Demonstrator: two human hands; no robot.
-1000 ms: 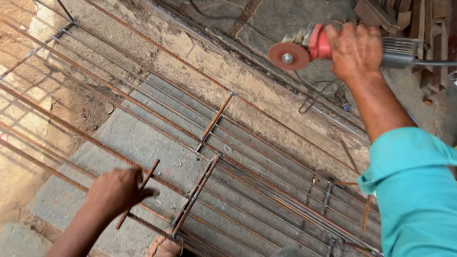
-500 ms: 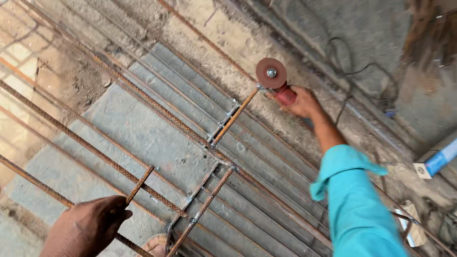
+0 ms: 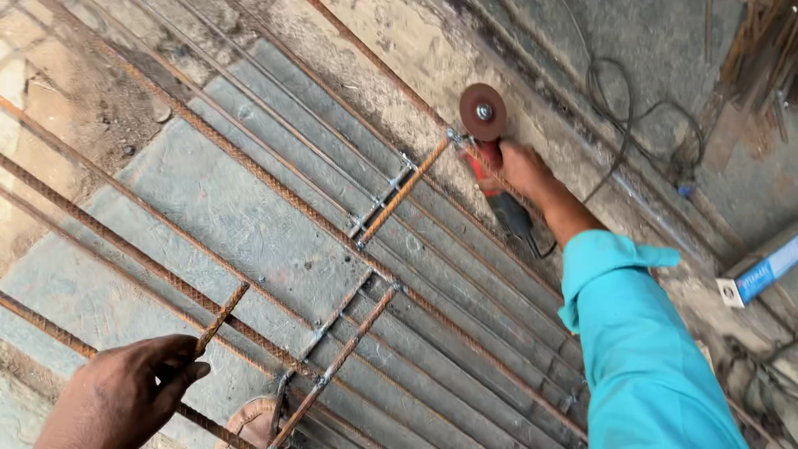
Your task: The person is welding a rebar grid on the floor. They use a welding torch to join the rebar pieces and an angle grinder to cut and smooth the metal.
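Right hand (image 3: 522,166) grips a red angle grinder (image 3: 492,158), disc at the end of a rusty short crossbar (image 3: 403,193); left hand (image 3: 125,395) clasps another short bar (image 3: 220,318). Long rusty rebars (image 3: 249,162) lie welded; no cut shows yet.

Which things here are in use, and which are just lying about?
In use: grinder in right hand; short bar under left hand; long rebars; cross bar by the disc.
Lying about: cable; box; scrap wood.
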